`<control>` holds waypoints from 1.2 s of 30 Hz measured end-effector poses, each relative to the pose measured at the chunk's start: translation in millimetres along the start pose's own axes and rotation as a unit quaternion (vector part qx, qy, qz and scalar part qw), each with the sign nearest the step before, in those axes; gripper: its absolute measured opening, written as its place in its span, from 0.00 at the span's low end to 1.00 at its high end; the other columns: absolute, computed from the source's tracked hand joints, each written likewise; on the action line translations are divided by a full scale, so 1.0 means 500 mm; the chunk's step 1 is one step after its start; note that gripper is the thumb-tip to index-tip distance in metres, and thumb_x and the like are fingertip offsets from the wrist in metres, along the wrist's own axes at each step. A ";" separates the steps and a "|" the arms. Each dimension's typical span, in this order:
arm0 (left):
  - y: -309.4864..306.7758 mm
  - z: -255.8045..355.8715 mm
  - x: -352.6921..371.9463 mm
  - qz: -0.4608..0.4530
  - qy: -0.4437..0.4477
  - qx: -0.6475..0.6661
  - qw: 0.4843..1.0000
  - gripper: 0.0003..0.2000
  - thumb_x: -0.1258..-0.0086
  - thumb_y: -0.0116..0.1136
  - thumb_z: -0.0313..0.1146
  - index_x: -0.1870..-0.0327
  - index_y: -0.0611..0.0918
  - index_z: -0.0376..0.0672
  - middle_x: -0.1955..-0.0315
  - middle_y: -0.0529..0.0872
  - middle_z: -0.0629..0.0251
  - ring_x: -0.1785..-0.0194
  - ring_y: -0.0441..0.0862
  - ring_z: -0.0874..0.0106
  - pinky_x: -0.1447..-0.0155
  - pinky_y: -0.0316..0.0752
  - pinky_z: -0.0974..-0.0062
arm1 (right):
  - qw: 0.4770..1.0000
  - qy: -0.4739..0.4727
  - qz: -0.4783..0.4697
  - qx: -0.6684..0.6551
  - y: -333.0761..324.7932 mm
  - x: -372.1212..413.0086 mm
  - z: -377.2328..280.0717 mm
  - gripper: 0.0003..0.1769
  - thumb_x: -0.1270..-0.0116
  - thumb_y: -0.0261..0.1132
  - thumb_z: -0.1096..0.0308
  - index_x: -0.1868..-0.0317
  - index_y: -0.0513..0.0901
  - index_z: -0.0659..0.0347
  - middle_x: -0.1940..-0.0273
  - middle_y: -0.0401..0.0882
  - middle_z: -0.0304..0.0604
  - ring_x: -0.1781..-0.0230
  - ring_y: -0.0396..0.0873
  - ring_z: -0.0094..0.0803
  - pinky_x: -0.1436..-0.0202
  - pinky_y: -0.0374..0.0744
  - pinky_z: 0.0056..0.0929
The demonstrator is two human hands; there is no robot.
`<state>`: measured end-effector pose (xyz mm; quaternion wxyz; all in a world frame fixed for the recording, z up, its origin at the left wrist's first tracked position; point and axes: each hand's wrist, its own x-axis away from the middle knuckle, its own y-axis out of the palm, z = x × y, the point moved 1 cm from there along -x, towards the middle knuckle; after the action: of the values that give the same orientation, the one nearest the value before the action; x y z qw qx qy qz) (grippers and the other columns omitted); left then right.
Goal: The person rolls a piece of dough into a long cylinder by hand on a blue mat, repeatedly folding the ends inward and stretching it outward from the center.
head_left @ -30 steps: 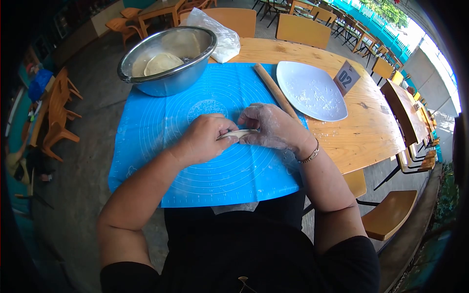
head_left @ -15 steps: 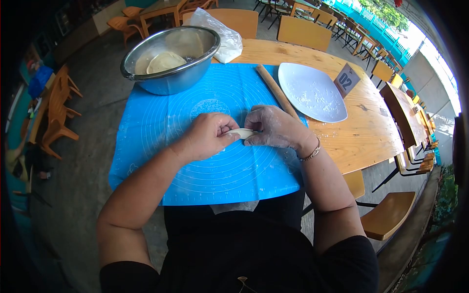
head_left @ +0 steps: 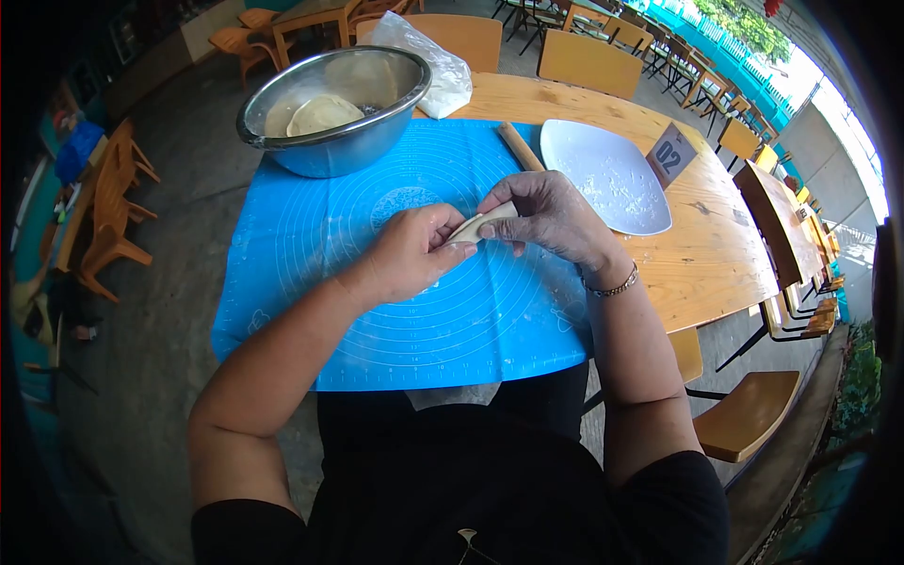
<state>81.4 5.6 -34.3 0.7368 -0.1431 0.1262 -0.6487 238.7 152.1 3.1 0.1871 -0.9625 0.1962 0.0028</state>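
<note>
A small, pale, elongated piece of dough (head_left: 482,222) is held between my two hands over the blue baking mat (head_left: 377,330). My left hand (head_left: 420,247) pinches its lower left end between thumb and fingers. At the upper right end, my right hand (head_left: 546,218), dusted with flour, grips it with thumb and fingertips. The piece slants up toward the right. Printed circles and scattered flour show on the mat beneath. Part of the dough is hidden by my fingers.
A metal bowl (head_left: 334,155) holding a dough lump (head_left: 323,115) stands at the back left beside a plastic bag (head_left: 443,80). A rolling pin (head_left: 518,146) lies near a floury white plate (head_left: 603,179). Behind that stands a number card (head_left: 669,155).
My right hand has risen and turned, tilting the dough from nearly level to slanting up rightward. More of the dough shows now. My left hand has shifted slightly upward.
</note>
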 end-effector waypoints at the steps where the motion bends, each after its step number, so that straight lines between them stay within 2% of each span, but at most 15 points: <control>1: 0.001 -0.002 -0.005 0.002 0.004 -0.002 1.000 0.13 0.25 0.64 0.28 0.46 0.80 0.31 0.61 0.84 0.65 0.60 0.81 0.80 0.58 0.78 0.80 | 1.000 -0.004 0.001 0.003 -0.003 -0.003 0.000 0.11 0.39 0.78 0.71 0.59 0.87 0.66 0.70 0.85 0.39 0.73 0.81 0.20 0.73 0.79 0.19; 3: 0.008 -0.005 -0.009 -0.017 0.020 0.060 0.998 0.13 0.23 0.60 0.29 0.43 0.79 0.33 0.58 0.85 0.64 0.59 0.81 0.79 0.55 0.79 0.79 | 1.000 -0.017 0.012 -0.021 -0.003 -0.007 0.008 0.10 0.37 0.77 0.71 0.58 0.88 0.66 0.69 0.85 0.38 0.72 0.80 0.20 0.71 0.80 0.19; 9: 0.011 0.010 -0.005 -0.031 0.025 0.016 0.999 0.14 0.17 0.51 0.35 0.42 0.77 0.35 0.58 0.84 0.65 0.58 0.82 0.78 0.54 0.80 0.77 | 0.998 -0.046 0.040 -0.021 0.017 -0.006 0.007 0.13 0.36 0.76 0.71 0.54 0.87 0.67 0.68 0.86 0.39 0.72 0.81 0.20 0.69 0.79 0.19; 16: 0.015 0.011 -0.003 -0.007 -0.009 0.047 0.999 0.12 0.17 0.50 0.35 0.44 0.76 0.37 0.61 0.82 0.65 0.62 0.80 0.77 0.57 0.79 0.77 | 0.996 -0.047 0.056 -0.051 0.023 -0.013 0.015 0.13 0.34 0.75 0.71 0.52 0.86 0.68 0.67 0.87 0.39 0.73 0.81 0.19 0.70 0.79 0.19; 18: 0.019 0.012 0.000 0.004 0.070 -0.043 0.997 0.11 0.16 0.47 0.36 0.46 0.75 0.37 0.64 0.81 0.65 0.64 0.78 0.78 0.59 0.78 0.75 | 0.997 -0.020 0.069 -0.030 0.025 -0.013 0.006 0.13 0.33 0.74 0.69 0.52 0.86 0.68 0.68 0.86 0.39 0.75 0.80 0.19 0.71 0.78 0.18; 19: 0.022 0.008 -0.002 0.005 0.070 -0.043 0.997 0.11 0.16 0.47 0.36 0.46 0.75 0.37 0.64 0.81 0.65 0.64 0.78 0.78 0.59 0.78 0.75 | 0.997 -0.021 0.068 -0.029 0.024 -0.015 0.007 0.13 0.33 0.74 0.69 0.52 0.86 0.68 0.68 0.86 0.39 0.75 0.80 0.19 0.71 0.78 0.18; 21: 0.032 0.004 -0.001 0.056 0.140 -0.077 0.986 0.12 0.15 0.46 0.37 0.47 0.75 0.37 0.66 0.79 0.65 0.66 0.77 0.78 0.62 0.77 0.75 | 0.997 -0.021 0.064 -0.027 0.025 -0.016 0.011 0.10 0.32 0.73 0.71 0.52 0.87 0.66 0.65 0.87 0.38 0.72 0.81 0.19 0.71 0.78 0.16; 22: 0.030 0.007 0.002 0.055 0.138 -0.076 0.986 0.12 0.15 0.46 0.37 0.47 0.75 0.37 0.66 0.79 0.65 0.66 0.77 0.78 0.62 0.77 0.75 | 0.997 -0.020 0.064 -0.029 0.028 -0.014 0.009 0.10 0.32 0.73 0.71 0.52 0.87 0.66 0.65 0.87 0.38 0.72 0.81 0.19 0.71 0.78 0.16; 24: 0.024 0.017 0.002 -0.002 0.037 0.025 0.999 0.12 0.16 0.47 0.37 0.48 0.75 0.36 0.66 0.80 0.65 0.67 0.78 0.78 0.63 0.77 0.76 | 0.997 -0.001 0.042 -0.060 0.031 -0.010 -0.001 0.11 0.32 0.73 0.70 0.53 0.87 0.66 0.65 0.87 0.39 0.73 0.80 0.19 0.72 0.78 0.16; 28: 0.015 0.012 -0.004 -0.037 -0.008 0.100 0.994 0.13 0.17 0.50 0.38 0.47 0.76 0.35 0.65 0.81 0.64 0.66 0.79 0.78 0.63 0.77 0.76 | 0.997 -0.020 -0.007 -0.068 0.022 -0.014 0.014 0.11 0.32 0.73 0.69 0.54 0.87 0.66 0.65 0.88 0.39 0.74 0.81 0.19 0.73 0.79 0.16; 30: 0.013 0.019 -0.001 -0.040 -0.041 0.078 0.995 0.14 0.19 0.54 0.38 0.45 0.76 0.35 0.64 0.83 0.63 0.65 0.81 0.77 0.62 0.78 0.76 | 0.996 -0.039 0.023 -0.080 0.022 -0.011 0.007 0.09 0.32 0.73 0.69 0.59 0.88 0.68 0.70 0.86 0.39 0.78 0.79 0.20 0.75 0.77 0.17; 34: 0.000 0.027 0.010 -0.064 -0.034 0.010 0.997 0.15 0.22 0.61 0.36 0.45 0.77 0.34 0.64 0.83 0.62 0.65 0.82 0.77 0.61 0.78 0.76 | 0.996 -0.011 0.059 -0.061 0.012 -0.006 -0.001 0.08 0.33 0.73 0.71 0.60 0.87 0.68 0.71 0.85 0.40 0.79 0.80 0.20 0.75 0.78 0.17; 36: -0.011 0.034 0.019 -0.056 -0.017 -0.126 0.990 0.18 0.29 0.67 0.32 0.44 0.78 0.33 0.62 0.85 0.59 0.64 0.84 0.72 0.60 0.79 0.72 | 0.995 -0.006 0.077 -0.066 -0.001 -0.010 0.009 0.07 0.34 0.73 0.72 0.61 0.87 0.68 0.72 0.85 0.41 0.80 0.80 0.21 0.76 0.78 0.17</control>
<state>83.9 -3.7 -16.7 0.6771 -0.2526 0.1862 -0.6656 234.4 156.2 -0.5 0.1236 -0.9548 0.2681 0.0356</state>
